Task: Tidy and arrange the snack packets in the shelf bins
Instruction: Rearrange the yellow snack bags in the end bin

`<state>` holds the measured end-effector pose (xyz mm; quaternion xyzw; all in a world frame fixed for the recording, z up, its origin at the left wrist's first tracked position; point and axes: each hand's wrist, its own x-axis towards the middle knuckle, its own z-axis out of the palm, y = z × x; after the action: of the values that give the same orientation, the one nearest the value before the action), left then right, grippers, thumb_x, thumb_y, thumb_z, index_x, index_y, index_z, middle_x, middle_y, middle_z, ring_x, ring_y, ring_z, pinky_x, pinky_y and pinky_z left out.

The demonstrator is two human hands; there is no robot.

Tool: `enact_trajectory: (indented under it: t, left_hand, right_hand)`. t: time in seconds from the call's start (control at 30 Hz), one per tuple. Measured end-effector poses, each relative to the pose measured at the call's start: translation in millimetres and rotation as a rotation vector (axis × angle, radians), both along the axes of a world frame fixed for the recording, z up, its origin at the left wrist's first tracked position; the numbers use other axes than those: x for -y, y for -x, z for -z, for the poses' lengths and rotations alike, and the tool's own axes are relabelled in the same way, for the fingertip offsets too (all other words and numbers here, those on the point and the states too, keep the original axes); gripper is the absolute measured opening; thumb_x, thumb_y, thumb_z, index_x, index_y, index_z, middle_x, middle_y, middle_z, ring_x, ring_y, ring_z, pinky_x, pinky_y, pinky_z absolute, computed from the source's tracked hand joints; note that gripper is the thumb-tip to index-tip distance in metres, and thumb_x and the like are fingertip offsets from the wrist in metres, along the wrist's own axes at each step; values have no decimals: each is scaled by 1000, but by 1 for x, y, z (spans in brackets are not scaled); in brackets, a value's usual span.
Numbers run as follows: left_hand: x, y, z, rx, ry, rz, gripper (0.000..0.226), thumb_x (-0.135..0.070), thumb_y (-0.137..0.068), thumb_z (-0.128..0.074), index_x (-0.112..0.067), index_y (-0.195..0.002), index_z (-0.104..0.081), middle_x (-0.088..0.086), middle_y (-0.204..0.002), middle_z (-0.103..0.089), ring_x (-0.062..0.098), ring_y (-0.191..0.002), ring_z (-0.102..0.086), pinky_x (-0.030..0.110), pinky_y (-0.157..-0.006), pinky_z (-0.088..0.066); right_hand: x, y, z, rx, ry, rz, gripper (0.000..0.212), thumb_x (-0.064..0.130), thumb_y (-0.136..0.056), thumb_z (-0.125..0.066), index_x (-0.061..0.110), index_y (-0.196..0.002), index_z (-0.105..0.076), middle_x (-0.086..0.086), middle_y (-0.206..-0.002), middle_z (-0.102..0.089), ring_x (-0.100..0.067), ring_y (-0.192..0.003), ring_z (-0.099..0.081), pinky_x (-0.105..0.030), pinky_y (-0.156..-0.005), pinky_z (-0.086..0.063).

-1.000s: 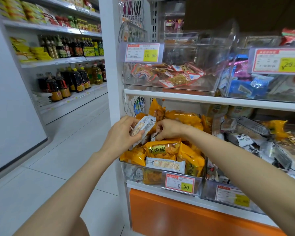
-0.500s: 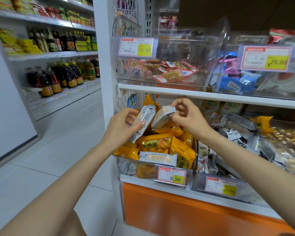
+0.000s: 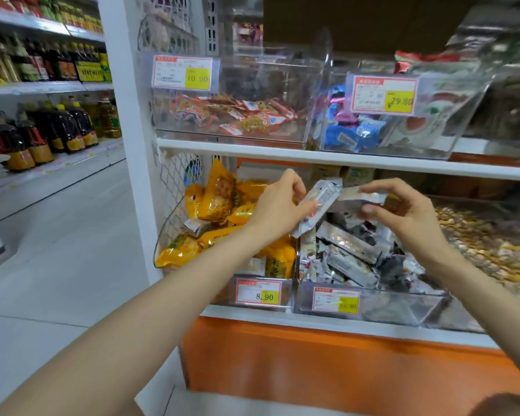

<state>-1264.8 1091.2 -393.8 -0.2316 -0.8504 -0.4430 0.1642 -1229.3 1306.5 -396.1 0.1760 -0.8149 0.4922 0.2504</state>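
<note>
Left hand (image 3: pixel 278 205) curled round pale silver packet (image 3: pixel 321 193), held tilted; right hand (image 3: pixel 403 211) pinches second silver packet (image 3: pixel 360 199), roughly level. Packets nearly meet, hands close but apart, both over clear bin (image 3: pixel 403 307) heaped with similar silver packets (image 3: pixel 348 244); yellow packets (image 3: pixel 219 196) fill left bin (image 3: pixel 162 244) alongside

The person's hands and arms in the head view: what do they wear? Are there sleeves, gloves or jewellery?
The left hand and the right hand wear no gloves, and no ring, watch or bracelet shows. The left forearm and the right forearm are bare down to the picture's edge, so no sleeve is in view.
</note>
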Motion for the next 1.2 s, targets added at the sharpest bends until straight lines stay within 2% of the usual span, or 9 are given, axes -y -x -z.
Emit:
enact_trajectory:
  t: [0.13,0.23,0.3,0.37,0.43,0.6,0.93,1.07,1.2]
  left_hand:
    - [-37,6,1,14,23,37,26,-26,-81,-70,-22,-76,-44,-9,-74,-54,7,-66,-49,28,-61,-39]
    - [-58,14,5,-4,82,3,22,-26,-81,-70,-20,-79,-49,-7,-83,-56,11,-75,-51,26,-62,-36]
    - [-65,19,6,-17,132,-28,20,-27,-80,-70,-21,-80,-51,-5,-88,-58,12,-79,-53,28,-63,-37]
    - [-67,23,7,-40,193,1,16,-25,-80,-69,-21,-83,-54,-6,-89,-59,14,-83,-55,30,-66,-41]
    - [-65,24,6,-55,252,87,12,-20,-80,-68,-20,-85,-57,-7,-91,-60,15,-86,-57,29,-68,-42]
    - [-61,20,11,-65,413,287,11,-17,-77,-71,-19,-83,-62,-5,-88,-64,13,-83,-58,33,-74,-48]
    - [-83,-13,34,-150,891,300,35,-40,-69,-77,-22,-79,-49,-7,-86,-46,15,-84,-48,30,-59,-30]
    - [-84,-10,34,-243,1038,230,38,-47,-72,-71,-22,-80,-44,-2,-93,-51,19,-94,-51,31,-65,-31]
    - [-76,-7,34,-132,922,238,28,-40,-75,-72,-23,-77,-51,-4,-93,-59,16,-90,-54,28,-64,-34]
  right_hand:
    - [-26,-4,15,-195,6,312,22,5,-83,-68,21,-93,-59,1,-92,-60,-2,-68,-49,-11,-64,-40]
    - [-42,3,26,-238,-89,467,19,3,-82,-68,7,-97,-58,-9,-97,-59,-6,-79,-52,-9,-69,-38]
    - [-52,11,34,-78,-234,430,20,0,-82,-66,7,-99,-62,-10,-103,-62,-19,-91,-57,-15,-73,-37]
    - [-59,16,42,145,-440,324,20,1,-83,-64,7,-102,-69,-10,-112,-63,-22,-104,-57,-17,-81,-35]
    - [-64,17,46,219,-572,283,23,2,-85,-62,8,-105,-71,-10,-123,-62,-22,-116,-54,-21,-90,-35]
    - [-69,13,38,146,-439,339,21,6,-87,-60,10,-104,-71,-9,-114,-66,-24,-111,-57,-31,-93,-41]
    - [-62,-2,34,49,-355,153,18,9,-86,-64,15,-102,-71,7,-95,-64,-4,-90,-57,-11,-79,-42]
    - [-55,-6,33,127,-523,-12,19,24,-75,-78,18,-93,-73,7,-82,-67,1,-76,-56,-15,-70,-41]
    - [-51,-8,40,138,-810,-38,40,47,-69,-77,23,-100,-70,3,-88,-64,-11,-83,-52,-27,-72,-36]
